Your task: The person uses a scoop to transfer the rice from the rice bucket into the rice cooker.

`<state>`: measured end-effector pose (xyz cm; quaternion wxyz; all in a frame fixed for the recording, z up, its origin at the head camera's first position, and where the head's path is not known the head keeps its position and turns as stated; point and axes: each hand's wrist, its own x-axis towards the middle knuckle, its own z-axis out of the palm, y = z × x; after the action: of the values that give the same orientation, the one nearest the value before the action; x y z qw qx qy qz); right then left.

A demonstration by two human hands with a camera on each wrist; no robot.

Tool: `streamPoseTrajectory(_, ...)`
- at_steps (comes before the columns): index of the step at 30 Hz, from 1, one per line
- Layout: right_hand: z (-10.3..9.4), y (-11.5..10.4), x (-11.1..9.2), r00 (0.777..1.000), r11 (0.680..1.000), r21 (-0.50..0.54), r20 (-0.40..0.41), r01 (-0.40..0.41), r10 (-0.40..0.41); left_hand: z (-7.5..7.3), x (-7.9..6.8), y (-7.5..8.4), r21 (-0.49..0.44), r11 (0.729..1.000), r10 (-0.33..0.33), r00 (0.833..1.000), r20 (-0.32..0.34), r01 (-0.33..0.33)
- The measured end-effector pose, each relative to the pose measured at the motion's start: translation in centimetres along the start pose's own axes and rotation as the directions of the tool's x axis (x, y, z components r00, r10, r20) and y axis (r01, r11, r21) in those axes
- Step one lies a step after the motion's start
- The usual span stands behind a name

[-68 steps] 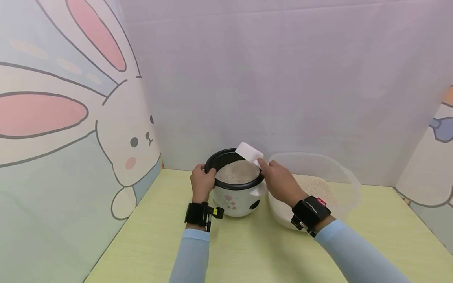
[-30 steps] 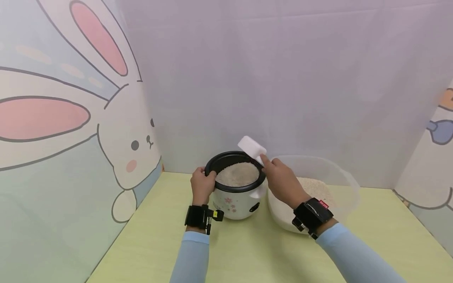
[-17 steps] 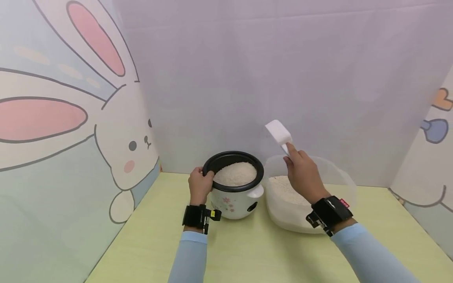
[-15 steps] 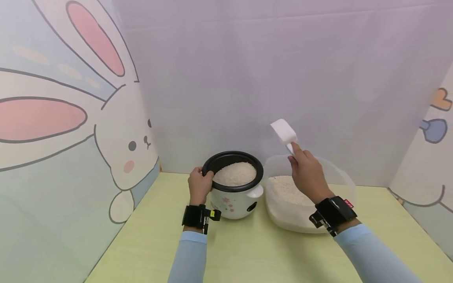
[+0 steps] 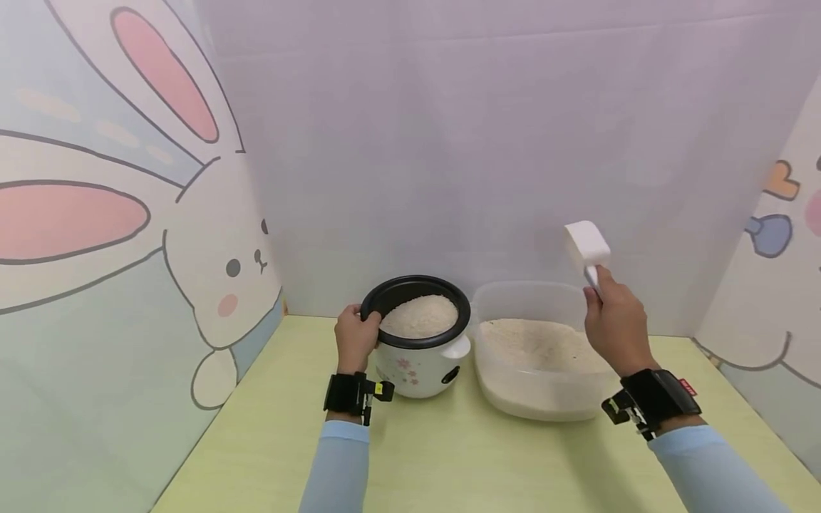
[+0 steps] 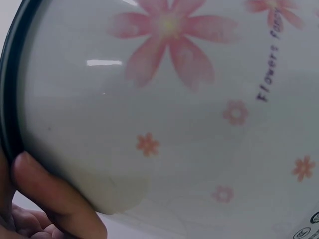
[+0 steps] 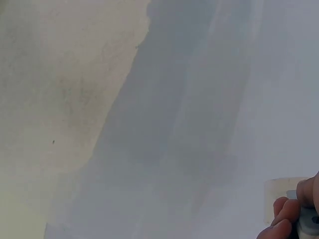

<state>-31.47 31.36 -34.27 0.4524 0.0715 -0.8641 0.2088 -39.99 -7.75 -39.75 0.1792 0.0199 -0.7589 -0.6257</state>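
A white rice cooker (image 5: 417, 367) with pink flowers and a black rim stands on the table, its lid off, heaped with rice (image 5: 423, 315). My left hand (image 5: 356, 335) grips its left side at the rim; the left wrist view shows the thumb (image 6: 55, 196) against the flowered wall (image 6: 164, 124). To the right, my right hand (image 5: 618, 324) holds a white scoop (image 5: 588, 244) by its handle, raised above the right end of a clear plastic tub (image 5: 545, 395). Rice (image 5: 532, 345) fills the tub's lower part, with a hollow in it. The scoop's inside is hidden in the head view.
The pale yellow-green table (image 5: 449, 456) runs up to a plain lilac cloth (image 5: 410, 142) behind. A rabbit-printed panel (image 5: 212, 285) stands along the left edge, another printed panel (image 5: 763, 299) along the right. Cooker and tub sit almost side by side.
My right hand has carried the scoop from above the cooker up and right, over the tub's right end. The left hand stays on the cooker's rim.
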Motion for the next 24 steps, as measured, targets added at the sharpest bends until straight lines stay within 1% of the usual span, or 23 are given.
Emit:
streamPoseTrajectory(5, -1.1, 2.3, -1.1, 0.997, 0.998, -0.014, -0.040, -0.068, 0.067, 0.0, 0.1, -0.1, -0.007, 1.000, 0.002, 1.000, -0.005, -0.002)
streamPoseTrajectory(8, -1.8, 3.5, -1.6, 0.989, 0.990, -0.011, -0.052, -0.139, 0.138, 0.0, 0.1, -0.1, -0.013, 1.000, 0.002, 1.000, -0.004, -0.002)
streamPoseTrajectory(10, -2.2, 4.4, -2.0, 0.976, 0.977, -0.009, -0.052, -0.213, 0.212, -0.1, 0.1, -0.1, -0.015, 1.000, 0.000, 1.000, -0.004, 0.000)
streamPoseTrajectory(12, -2.6, 5.2, -2.5, 0.953, 0.953, -0.002, -0.040, -0.302, 0.302, -0.1, 0.1, -0.2, -0.016, 1.000, -0.001, 1.000, -0.001, 0.001)
streamPoseTrajectory(14, -2.9, 5.9, -3.0, 0.915, 0.915, 0.016, -0.022, -0.402, 0.403, -0.1, 0.2, -0.1, -0.018, 1.000, -0.001, 1.000, 0.001, 0.001)
streamPoseTrajectory(15, -3.0, 6.2, -3.3, 0.891, 0.891, 0.022, -0.007, -0.453, 0.454, -0.1, 0.2, -0.1, -0.018, 1.000, 0.000, 1.000, 0.001, 0.000)
streamPoseTrajectory(17, -3.1, 6.8, -4.0, 0.834, 0.832, 0.052, 0.036, -0.552, 0.551, -0.1, 0.2, -0.1, -0.020, 1.000, 0.002, 1.000, 0.002, -0.002)
streamPoseTrajectory(19, -3.1, 7.4, -4.8, 0.771, 0.766, 0.087, 0.079, -0.637, 0.632, 0.0, 0.2, -0.1, -0.020, 1.000, 0.003, 1.000, 0.004, -0.003)
streamPoseTrajectory(21, -2.9, 7.9, -5.4, 0.713, 0.706, 0.100, 0.109, -0.701, 0.692, 0.0, 0.2, -0.1, -0.018, 1.000, 0.004, 1.000, 0.006, -0.004)
streamPoseTrajectory(24, -2.7, 8.7, -6.3, 0.618, 0.609, 0.110, 0.161, -0.786, 0.769, -0.1, 0.2, -0.1, -0.017, 1.000, 0.005, 1.000, 0.009, -0.005)
